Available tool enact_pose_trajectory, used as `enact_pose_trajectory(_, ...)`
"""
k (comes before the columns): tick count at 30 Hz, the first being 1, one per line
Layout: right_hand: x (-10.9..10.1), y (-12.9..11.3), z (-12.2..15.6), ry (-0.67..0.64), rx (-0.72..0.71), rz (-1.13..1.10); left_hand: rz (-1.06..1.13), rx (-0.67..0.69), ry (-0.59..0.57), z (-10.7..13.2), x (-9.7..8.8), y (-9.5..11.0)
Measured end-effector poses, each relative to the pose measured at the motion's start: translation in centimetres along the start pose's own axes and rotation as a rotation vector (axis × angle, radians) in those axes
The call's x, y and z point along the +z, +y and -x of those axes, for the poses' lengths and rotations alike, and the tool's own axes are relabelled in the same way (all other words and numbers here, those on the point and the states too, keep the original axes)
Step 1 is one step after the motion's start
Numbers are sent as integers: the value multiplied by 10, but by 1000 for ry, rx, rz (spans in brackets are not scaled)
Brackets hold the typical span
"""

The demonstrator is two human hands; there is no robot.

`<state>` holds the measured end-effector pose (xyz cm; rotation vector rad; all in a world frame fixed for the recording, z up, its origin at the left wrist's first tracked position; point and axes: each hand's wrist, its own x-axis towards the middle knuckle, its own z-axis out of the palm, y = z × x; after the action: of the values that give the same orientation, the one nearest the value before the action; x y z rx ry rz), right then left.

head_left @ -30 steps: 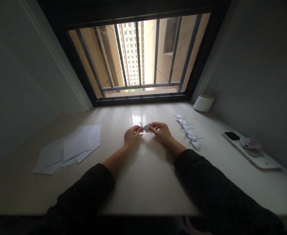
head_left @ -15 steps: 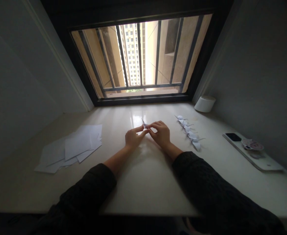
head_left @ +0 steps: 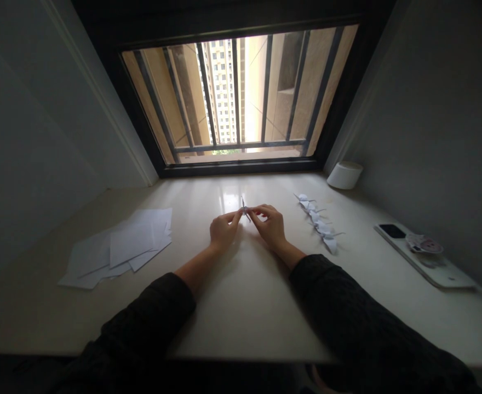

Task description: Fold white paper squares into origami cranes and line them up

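Between my hands, above the middle of the white sill, is a small folded paper crane (head_left: 244, 209), its thin points sticking up and down. My left hand (head_left: 223, 229) pinches its left side between thumb and fingers. On the opposite side my right hand (head_left: 269, 225) grips it the same way, and the fingertips cover part of the paper. To the right, several finished paper cranes (head_left: 317, 221) stand in a slanting row. A loose pile of white paper sheets (head_left: 138, 238) lies to the left of my hands.
A phone (head_left: 425, 257) with a round decorated grip lies at the right by the wall. Near the window's right corner stands a white cylinder-like object (head_left: 345, 175). The barred window (head_left: 241, 98) closes off the back, and the sill's front edge (head_left: 241, 359) runs before me.
My fingers have shifted on the crane, with my left thumb drawn back from the right one. The crane now shows points both above and below the fingers. The rest looks the same.
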<state>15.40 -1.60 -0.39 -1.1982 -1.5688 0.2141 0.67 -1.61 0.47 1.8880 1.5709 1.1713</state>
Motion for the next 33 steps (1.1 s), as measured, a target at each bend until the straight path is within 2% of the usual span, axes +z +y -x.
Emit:
enact_pose_trajectory(5,2,-1,-1,3,65,54,-1,18,9,1,0,3)
enact_pose_trajectory(20,2,-11,1,-107,145,283,-291,109,24,6,-3,16)
enact_pose_trajectory(23,3,-9,0,-133,121,324,-287,135,24,6,-2,16)
enact_pose_trajectory(30,3,-9,0,-128,24,331,-185,67,81,6,-3,18)
enact_pose_trajectory(33,3,-11,0,-132,-21,377,-177,56,71,6,-2,18)
